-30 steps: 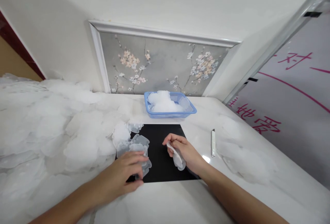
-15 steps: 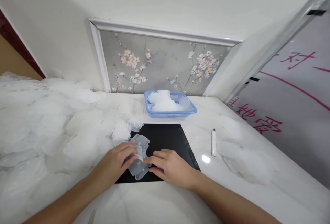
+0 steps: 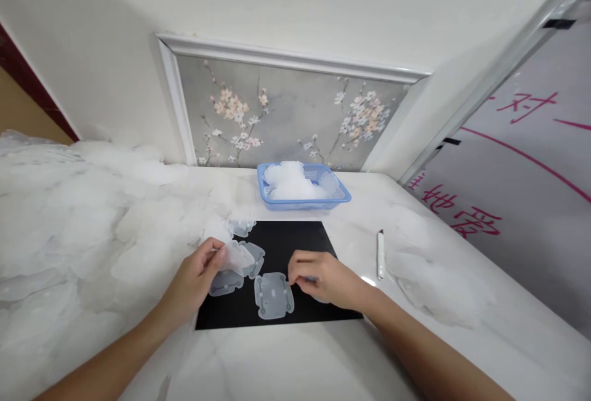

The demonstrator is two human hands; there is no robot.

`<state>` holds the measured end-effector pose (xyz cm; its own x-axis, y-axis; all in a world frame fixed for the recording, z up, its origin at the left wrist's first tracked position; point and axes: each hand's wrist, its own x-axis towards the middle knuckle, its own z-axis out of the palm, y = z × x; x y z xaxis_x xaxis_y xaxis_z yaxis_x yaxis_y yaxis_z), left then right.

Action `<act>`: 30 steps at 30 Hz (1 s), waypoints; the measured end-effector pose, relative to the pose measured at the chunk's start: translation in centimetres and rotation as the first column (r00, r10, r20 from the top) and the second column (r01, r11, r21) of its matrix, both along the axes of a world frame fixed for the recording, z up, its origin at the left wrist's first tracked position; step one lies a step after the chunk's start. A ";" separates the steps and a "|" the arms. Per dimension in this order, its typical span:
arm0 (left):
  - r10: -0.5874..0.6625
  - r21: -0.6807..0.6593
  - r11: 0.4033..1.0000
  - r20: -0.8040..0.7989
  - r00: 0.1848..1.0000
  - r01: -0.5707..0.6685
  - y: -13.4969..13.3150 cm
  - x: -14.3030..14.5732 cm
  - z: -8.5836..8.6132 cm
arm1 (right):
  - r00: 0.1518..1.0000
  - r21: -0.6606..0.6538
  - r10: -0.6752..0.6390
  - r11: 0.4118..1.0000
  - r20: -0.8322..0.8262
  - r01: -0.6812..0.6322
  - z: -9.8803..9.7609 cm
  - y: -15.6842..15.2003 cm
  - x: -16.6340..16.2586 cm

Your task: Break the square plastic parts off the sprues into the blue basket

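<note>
Bright, diffuse light; faint diagonal shadow upper left on wall [image 3: 286, 7]. White pile [image 3: 83, 222] washed out, texture smeared. Small glare spot on desk [image 3: 258, 361] near right hand [image 3: 325, 276]. Wide-angle stretch toward edges; whiteboard [image 3: 535, 161] dimmer.

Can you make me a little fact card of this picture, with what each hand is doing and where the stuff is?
Left hand: pinching a thin frosted piece
Right hand: fingers curled over the black mat; its grip is partly hidden
Between the hands: a flat piece lying on the mat
Behind the mat: blue basket holding white pieces
Left side: big pale pile
Right side: slim pale tool
Wall: flowery panel
</note>
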<state>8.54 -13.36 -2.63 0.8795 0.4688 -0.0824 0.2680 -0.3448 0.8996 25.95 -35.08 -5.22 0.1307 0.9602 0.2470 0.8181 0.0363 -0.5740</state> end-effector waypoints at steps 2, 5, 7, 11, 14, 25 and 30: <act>0.035 -0.058 0.998 0.005 0.999 -0.035 0.2 0.0 -0.2 | 0.999 -0.022 -0.047 0.999 -0.008 0.047 -0.1 -0.1 0.3; 0.086 -0.146 0.986 0.025 0.996 -0.082 0.6 0.1 -0.6 | 0.995 -0.056 -0.100 0.994 -0.021 0.099 0.0 -0.1 0.3; 0.107 -0.213 0.973 0.052 0.993 -0.094 0.7 0.2 -0.8 | 0.993 -0.065 -0.117 0.991 -0.023 0.115 0.1 -0.1 0.2; 0.139 -0.325 0.940 0.082 0.987 -0.105 0.5 0.4 -0.5 | 0.982 -0.072 -0.186 0.980 -0.015 0.185 0.5 -0.3 0.2; 0.131 -0.351 0.932 0.088 0.987 -0.092 0.4 0.5 -0.3 | 0.979 -0.071 -0.190 0.978 0.072 0.195 0.7 -0.5 0.3; 0.117 -0.363 0.928 0.080 0.990 -0.081 0.1 0.6 0.1 | 0.955 -0.156 0.007 0.987 0.296 0.041 1.0 -0.4 -0.8; 0.123 -0.370 0.925 0.075 0.990 -0.087 0.1 0.6 0.1 | 0.968 -0.150 0.046 0.989 0.247 -0.008 1.3 -0.4 -1.1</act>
